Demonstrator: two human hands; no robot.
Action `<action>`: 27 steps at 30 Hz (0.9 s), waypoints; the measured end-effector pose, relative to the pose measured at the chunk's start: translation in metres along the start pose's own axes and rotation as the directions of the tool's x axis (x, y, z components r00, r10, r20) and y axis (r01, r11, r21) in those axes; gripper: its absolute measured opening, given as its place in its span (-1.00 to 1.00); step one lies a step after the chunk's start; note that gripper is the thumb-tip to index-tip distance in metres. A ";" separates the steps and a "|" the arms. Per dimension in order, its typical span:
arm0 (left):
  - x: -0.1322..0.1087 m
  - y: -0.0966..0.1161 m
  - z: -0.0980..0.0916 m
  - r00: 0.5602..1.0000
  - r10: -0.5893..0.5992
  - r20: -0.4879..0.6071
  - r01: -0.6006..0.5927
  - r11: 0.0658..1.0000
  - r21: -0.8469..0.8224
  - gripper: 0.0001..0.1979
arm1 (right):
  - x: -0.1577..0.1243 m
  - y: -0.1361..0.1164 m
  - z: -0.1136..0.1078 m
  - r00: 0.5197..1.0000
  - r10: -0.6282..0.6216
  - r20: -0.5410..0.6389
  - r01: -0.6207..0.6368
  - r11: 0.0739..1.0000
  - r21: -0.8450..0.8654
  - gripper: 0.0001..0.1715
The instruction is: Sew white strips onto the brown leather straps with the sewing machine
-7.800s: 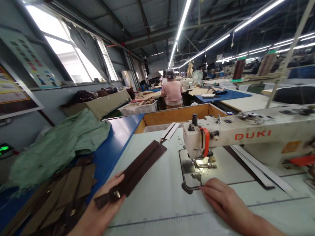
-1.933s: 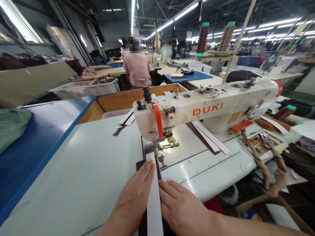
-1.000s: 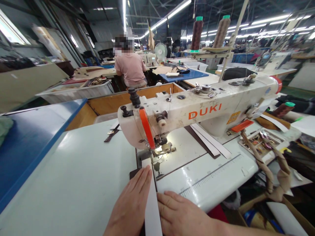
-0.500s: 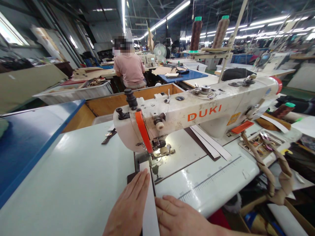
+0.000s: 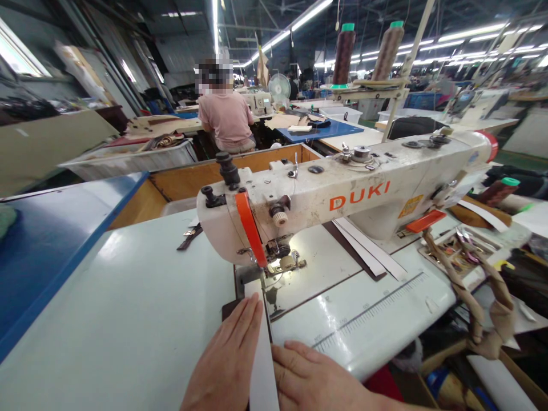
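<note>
A long white strip (image 5: 262,374) with a dark layer along its edge runs from the lower frame edge up to the sewing machine (image 5: 308,197), its far end just before the needle area under the orange guard. My left hand (image 5: 229,357) lies flat on the strip's left side, fingers stretched forward and close together. Against the strip's right edge rests my right hand (image 5: 314,374), fingers extended and pointing left; its fingertips meet the strip. Beneath my left fingers a dark piece (image 5: 230,309) sticks out to the left. The presser foot is partly hidden by the machine head.
More white and dark strips (image 5: 363,251) lie under the machine arm. A tool tray (image 5: 464,251) sits at the right, with tan straps (image 5: 475,302) hanging over the edge. A small dark strap with a buckle (image 5: 190,235) lies left. Another person (image 5: 225,117) sits ahead.
The view has shifted slightly, so the machine appears a little further right. Both hands and the white strip stay in nearly the same place.
</note>
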State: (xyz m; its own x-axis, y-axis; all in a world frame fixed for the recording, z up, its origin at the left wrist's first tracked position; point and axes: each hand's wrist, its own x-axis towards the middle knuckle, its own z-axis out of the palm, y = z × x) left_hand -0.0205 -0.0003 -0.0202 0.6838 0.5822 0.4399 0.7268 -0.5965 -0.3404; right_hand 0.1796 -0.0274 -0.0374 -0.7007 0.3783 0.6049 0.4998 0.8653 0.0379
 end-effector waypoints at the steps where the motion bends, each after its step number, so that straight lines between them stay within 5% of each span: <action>1: 0.001 0.000 0.000 1.000 0.009 0.000 -0.009 1.000 0.013 -0.41 | 0.001 0.000 -0.001 1.000 0.006 -0.030 -0.006 1.000 0.001 -0.70; 27: 0.003 0.001 -0.002 0.999 0.048 0.007 -0.049 0.994 0.096 -0.54 | 0.004 0.000 -0.003 0.995 0.036 -0.090 -0.033 0.999 0.042 -0.67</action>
State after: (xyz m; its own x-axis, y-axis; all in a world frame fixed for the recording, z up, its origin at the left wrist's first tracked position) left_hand -0.0179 -0.0002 -0.0174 0.7186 0.5566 0.4169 0.6953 -0.5683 -0.4399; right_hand 0.1786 -0.0267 -0.0323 -0.6337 0.3784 0.6747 0.5007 0.8655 -0.0151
